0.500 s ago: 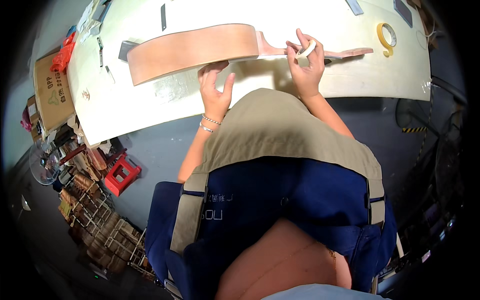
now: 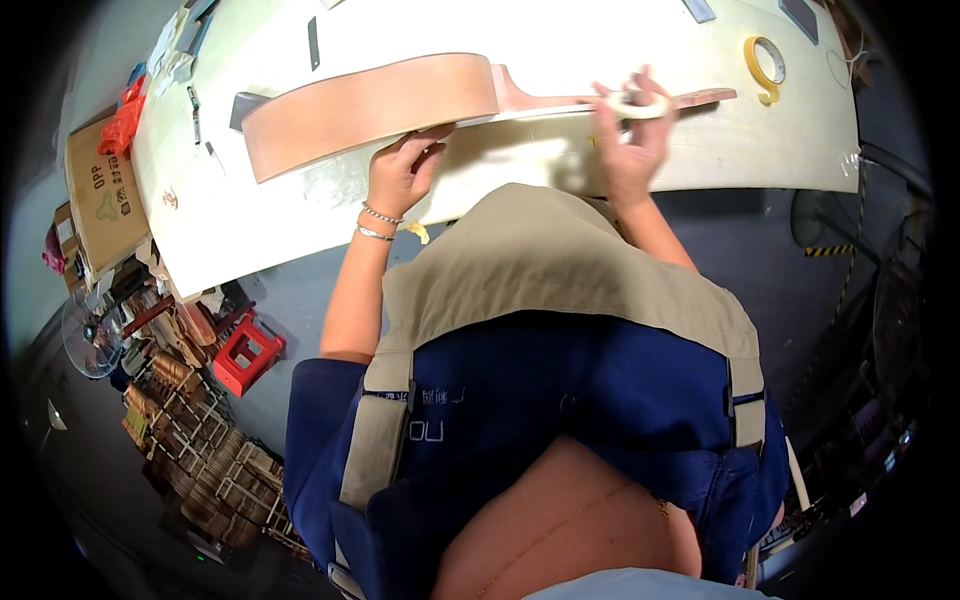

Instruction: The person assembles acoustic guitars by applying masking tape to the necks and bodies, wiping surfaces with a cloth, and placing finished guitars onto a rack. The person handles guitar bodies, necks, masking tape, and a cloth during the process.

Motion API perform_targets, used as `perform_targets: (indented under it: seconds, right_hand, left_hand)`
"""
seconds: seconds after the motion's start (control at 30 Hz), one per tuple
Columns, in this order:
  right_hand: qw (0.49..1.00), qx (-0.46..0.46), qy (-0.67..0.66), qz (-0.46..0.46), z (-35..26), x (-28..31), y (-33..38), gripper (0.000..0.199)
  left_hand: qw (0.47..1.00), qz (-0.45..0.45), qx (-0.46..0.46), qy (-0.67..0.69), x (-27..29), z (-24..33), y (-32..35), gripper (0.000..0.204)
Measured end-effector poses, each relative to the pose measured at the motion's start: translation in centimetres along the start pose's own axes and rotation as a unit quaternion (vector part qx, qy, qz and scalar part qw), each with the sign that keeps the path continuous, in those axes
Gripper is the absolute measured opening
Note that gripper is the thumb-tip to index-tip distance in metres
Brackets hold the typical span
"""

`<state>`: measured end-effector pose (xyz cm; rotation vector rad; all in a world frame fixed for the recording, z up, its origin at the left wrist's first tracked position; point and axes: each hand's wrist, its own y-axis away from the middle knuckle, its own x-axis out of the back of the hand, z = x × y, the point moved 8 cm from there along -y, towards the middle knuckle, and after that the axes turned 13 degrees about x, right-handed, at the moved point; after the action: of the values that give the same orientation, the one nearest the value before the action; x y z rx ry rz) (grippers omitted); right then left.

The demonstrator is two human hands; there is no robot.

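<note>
An unfinished wooden guitar (image 2: 375, 108) lies across the table, the side of its body toward me and its neck pointing right. At the body's near lower edge, my left hand (image 2: 402, 172) has its fingers curled against the rim, thumb drawn in; the fingertips are partly hidden there. My right hand (image 2: 632, 150), blurred by motion, is in front of the neck with a roll of pale masking tape (image 2: 640, 106) hooked on its fingers. A crumpled yellow tape scrap (image 2: 417, 232) shows beside my left wrist, at the table's near edge.
Another roll of yellow tape (image 2: 765, 68) lies at the right of the pale table (image 2: 740, 150). A dark flat strip (image 2: 314, 44) lies beyond the guitar. On the floor at left are a red stool (image 2: 248, 354), a fan (image 2: 90, 335) and a cardboard box (image 2: 105, 185).
My left hand has shifted left along the guitar's edge, its thumb closing in. My right hand has moved slightly right with the tape roll. The yellow scrap has come into view.
</note>
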<state>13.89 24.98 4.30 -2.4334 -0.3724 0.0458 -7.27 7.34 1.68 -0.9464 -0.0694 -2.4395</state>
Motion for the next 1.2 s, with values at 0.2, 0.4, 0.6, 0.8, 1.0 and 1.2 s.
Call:
perform_targets:
  seconds: [0.2,0.4,0.6,0.8,1.0,1.2]
  right_hand:
    - [0.970,-0.181,0.041,0.157,9.6,14.8,-0.7,0.055]
    - [0.978,-0.188,-0.001,0.091,13.5,15.9,0.0,0.057]
    - [0.978,-0.185,0.014,0.094,13.6,15.8,0.3,0.053]
    - [0.974,-0.202,0.029,0.096,13.9,16.0,0.5,0.053]
    - [0.978,-0.183,0.019,0.100,13.8,15.7,0.4,0.053]
    - [0.979,-0.179,0.017,0.099,13.5,15.6,0.4,0.053]
  left_hand:
    - [1.000,0.005,0.010,-0.025,-0.1,-0.1,0.7,0.019]
    - [0.996,-0.014,0.037,-0.075,-0.2,0.3,0.6,0.027]
    - [0.993,-0.028,0.023,-0.110,-1.8,2.4,0.2,0.032]
    - [0.968,-0.038,-0.080,-0.234,-4.7,5.4,-0.3,0.051]
    - [0.967,-0.067,-0.084,-0.230,-5.9,5.9,-0.4,0.057]
    - [0.963,-0.109,-0.100,-0.227,-8.0,8.2,-1.7,0.059]
